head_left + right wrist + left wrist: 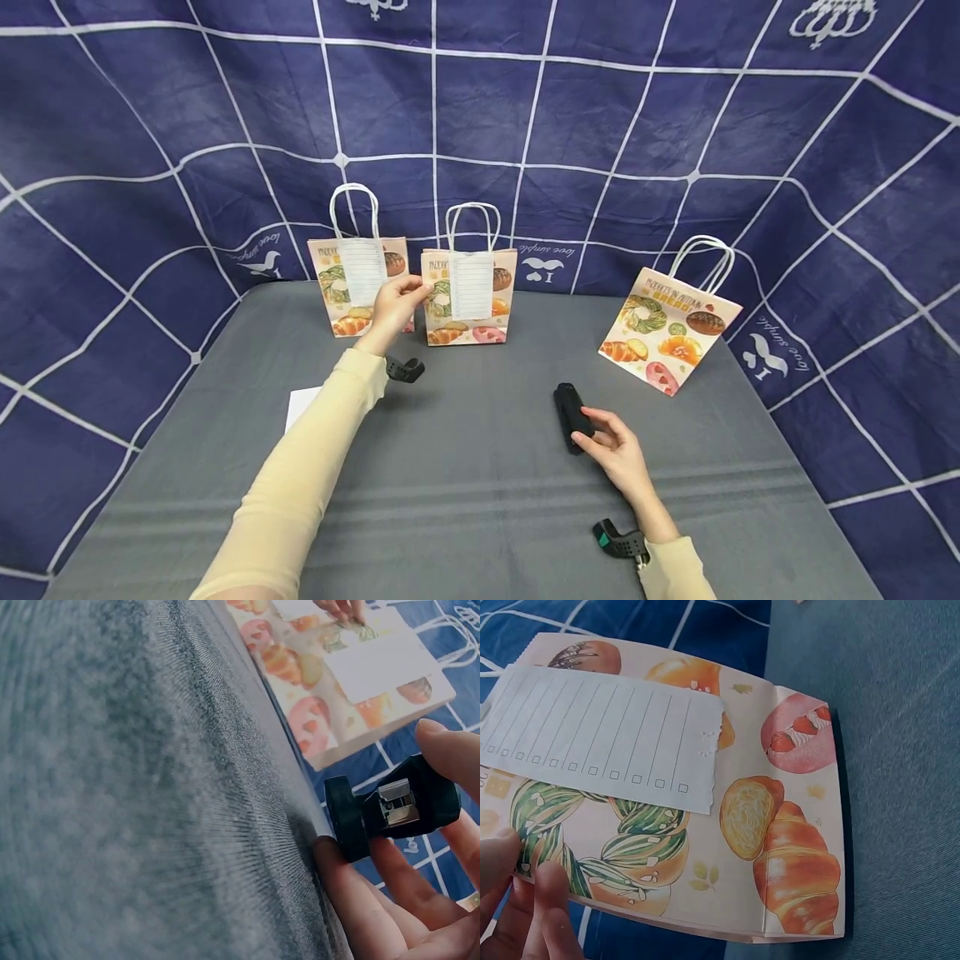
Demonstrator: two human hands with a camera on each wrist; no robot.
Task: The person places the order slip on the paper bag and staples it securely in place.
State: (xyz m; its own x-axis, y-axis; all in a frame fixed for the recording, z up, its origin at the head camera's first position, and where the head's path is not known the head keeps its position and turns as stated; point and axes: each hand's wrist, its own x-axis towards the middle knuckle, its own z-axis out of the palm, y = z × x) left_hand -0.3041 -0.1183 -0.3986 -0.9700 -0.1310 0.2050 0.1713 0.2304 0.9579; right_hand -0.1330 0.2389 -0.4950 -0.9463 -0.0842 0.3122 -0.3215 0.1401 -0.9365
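Note:
My left hand point(399, 307) pinches the left edge of the middle paper bag point(438, 332), which is printed with breads and has white twisted handles. A lined paper slip point(472, 287) with small checkboxes lies flat over the front of this bag, its torn end showing in the left wrist view. In my right hand point(617, 450) is a black stapler point(572, 412), gripped between thumb and fingers low over the grey table. The stapler's metal front end point(397, 802) faces the camera in the right wrist view.
A matching bag point(352, 323) with its own slip point(363, 271) stands at the left. Another bag point(667, 333), without a slip on its front, leans tilted at the right. White paper point(298, 404) lies partly under my left sleeve. Blue gridded cloth point(480, 108) walls the grey table point(480, 500).

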